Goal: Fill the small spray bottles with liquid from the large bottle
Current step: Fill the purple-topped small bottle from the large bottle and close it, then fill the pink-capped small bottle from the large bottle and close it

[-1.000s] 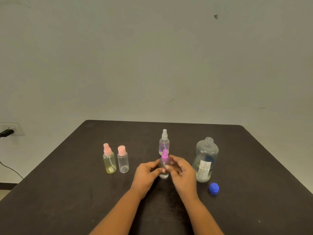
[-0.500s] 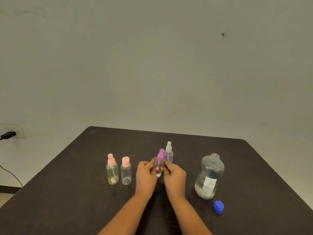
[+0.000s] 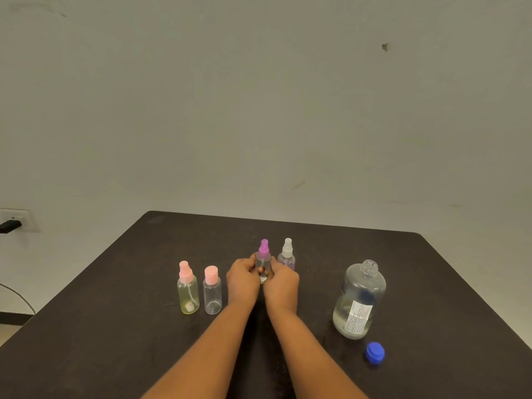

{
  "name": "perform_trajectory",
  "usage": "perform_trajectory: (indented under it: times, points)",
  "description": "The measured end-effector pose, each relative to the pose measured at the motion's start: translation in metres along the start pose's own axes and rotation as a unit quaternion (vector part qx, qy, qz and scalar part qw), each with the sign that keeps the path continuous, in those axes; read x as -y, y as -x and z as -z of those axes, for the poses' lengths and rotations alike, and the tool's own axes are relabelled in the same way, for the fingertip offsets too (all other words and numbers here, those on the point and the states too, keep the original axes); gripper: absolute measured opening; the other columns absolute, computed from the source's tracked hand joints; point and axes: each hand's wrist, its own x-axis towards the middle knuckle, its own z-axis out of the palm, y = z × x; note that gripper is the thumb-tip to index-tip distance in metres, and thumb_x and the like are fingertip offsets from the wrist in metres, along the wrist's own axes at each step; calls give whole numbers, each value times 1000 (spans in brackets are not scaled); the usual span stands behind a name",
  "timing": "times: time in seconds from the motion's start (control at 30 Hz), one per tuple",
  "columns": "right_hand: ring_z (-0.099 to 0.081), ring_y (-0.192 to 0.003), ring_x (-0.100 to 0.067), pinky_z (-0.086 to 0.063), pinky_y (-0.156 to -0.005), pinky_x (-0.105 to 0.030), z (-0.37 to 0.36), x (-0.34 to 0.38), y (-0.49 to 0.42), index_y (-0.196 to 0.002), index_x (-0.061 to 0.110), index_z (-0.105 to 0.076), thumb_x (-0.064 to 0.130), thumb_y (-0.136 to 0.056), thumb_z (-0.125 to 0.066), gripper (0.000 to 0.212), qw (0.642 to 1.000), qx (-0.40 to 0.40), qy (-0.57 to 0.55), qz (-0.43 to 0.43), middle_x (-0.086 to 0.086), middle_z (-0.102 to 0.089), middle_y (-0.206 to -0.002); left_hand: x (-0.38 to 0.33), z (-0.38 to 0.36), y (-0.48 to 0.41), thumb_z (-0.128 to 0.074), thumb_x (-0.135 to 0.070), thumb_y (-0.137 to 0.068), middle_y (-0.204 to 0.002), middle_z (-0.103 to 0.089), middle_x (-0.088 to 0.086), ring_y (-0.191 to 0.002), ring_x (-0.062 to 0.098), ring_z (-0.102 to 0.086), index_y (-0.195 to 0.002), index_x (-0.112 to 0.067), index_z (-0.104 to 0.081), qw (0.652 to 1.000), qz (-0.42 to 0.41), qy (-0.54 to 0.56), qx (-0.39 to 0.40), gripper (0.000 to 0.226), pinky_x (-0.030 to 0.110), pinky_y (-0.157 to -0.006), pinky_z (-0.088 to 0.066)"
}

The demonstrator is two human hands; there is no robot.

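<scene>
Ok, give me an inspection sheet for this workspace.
Surface: dark table, no spill seen.
Job's things: big bottle upright, uncapped, part full; blue cap beside it; purple sprayer held; white sprayer beside it; yellow bottle and clear bottle standing left, pink-capped.
Clutter: nothing seen.
Hands: left hand and right hand both grip the purple sprayer.
Cables: plug in socket, cord hanging, far left.
Surroundings: plain wall, few marks.

We look on under dim, soft, even light with a greenish cast across the pale wall (image 3: 259, 110). Shadows on the dark table (image 3: 115, 326) are faint and diffuse. The large bottle (image 3: 359, 292) catches weak highlights. Wide-angle distortion splays the table's edges; detail is slightly soft.
</scene>
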Motion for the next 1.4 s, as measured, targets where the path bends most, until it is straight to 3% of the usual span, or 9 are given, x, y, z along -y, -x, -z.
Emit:
perform_trajectory:
  times: [0.37, 0.43, 0.53, 0.63, 0.73, 0.93, 1.1, 1.3, 1.4]
  points:
    - [-62, -85, -18, -52, -79, -33, -6, -4, -1, -99, 7, -63, 24, -99, -39, 29, 1000, 19, -13, -17, -8, -64, -90, 6, -6, -2, -51, -11, -92, -104, -64, 3, -89, 12, -62, -110, -13, -65, 1000, -11, -14, 3, 22, 24, -77, -50]
    - [-62, -84, -16, -51, -71, -24, -5, -5, 0, -104, 8, -62, 24, -100, -38, 30, 999, 25, 6, -24, -7, -64, -91, 6, -5, 2, -48, -12, -95, -105, -62, 3, -81, 4, -55, -118, -12, -60, 1000, -11, -11, 1, 27, 15, -70, -43]
    - [-60, -73, -14, -40, -54, -13, 2, -4, 5, -90, 10, -62, 19, -98, -40, 25, 999, 27, 28, -8, -3, -62, -80, 0, -5, 10, -45, -12, -97, -116, -61, 8, -87, 8, -56, -123, -8, -56, 1000, -3, -16, -19, 29, 22, -76, -45]
    - [-56, -64, -15, -44, -55, -27, 12, 2, 15, -69, 11, -55, 13, -93, -46, 26, 999, 25, 38, 16, -4, -58, -69, -4, -3, 21, -45, -7, -95, -122, -60, 13, -101, 21, -61, -126, -4, -53, 999, 16, -18, -31, 33, 26, -80, -45]
    - [-49, -57, -12, -39, -53, -26, 23, 7, 27, -60, 16, -48, 10, -90, -49, 30, 997, 15, 60, 52, 1, -52, -61, -10, 2, 39, -46, -7, -94, -122, -62, 12, -107, 20, -59, -129, -4, -52, 999, 19, -13, -46, 36, 19, -78, -38]
    - [-62, -78, -16, -53, -71, -32, 20, 4, 47, -94, 13, -69, 10, -90, -52, 18, 994, 16, 50, 93, -5, -68, -86, -4, 27, 87, -51, -17, -93, -105, -67, -3, -87, 8, -60, -124, -18, -59, 984, -94, -50, -141, 32, 17, -71, -42]
    - [-49, -123, -14, -41, -103, -29, 8, 16, 63, -133, 13, -50, 10, -86, -62, 48, 989, 117, 10, 94, -3, -56, -130, 14, 52, 100, -56, -15, -89, -103, -49, -11, -74, 3, -51, -122, -18, -59, 972, -91, -67, -208, 33, 15, -60, -38]
    - [-42, -129, -16, -35, -104, -26, -17, 26, 69, -137, 13, -44, 20, -81, -70, 62, 981, 179, 28, 75, -3, -49, -137, 23, 73, 100, -57, -14, -89, -119, -50, -3, -78, 9, -55, -126, -19, -54, 977, -23, -48, -208, 38, 29, -68, -48]
    - [-56, -105, -12, -40, -80, -9, -23, 28, 72, -116, 12, -61, 17, -81, -68, 36, 982, 176, -12, 72, -3, -63, -116, 26, 77, 96, -56, -16, -89, -121, -51, -4, -78, 6, -52, -126, -19, -54, 979, -20, -44, -198, 37, 26, -69, -44]
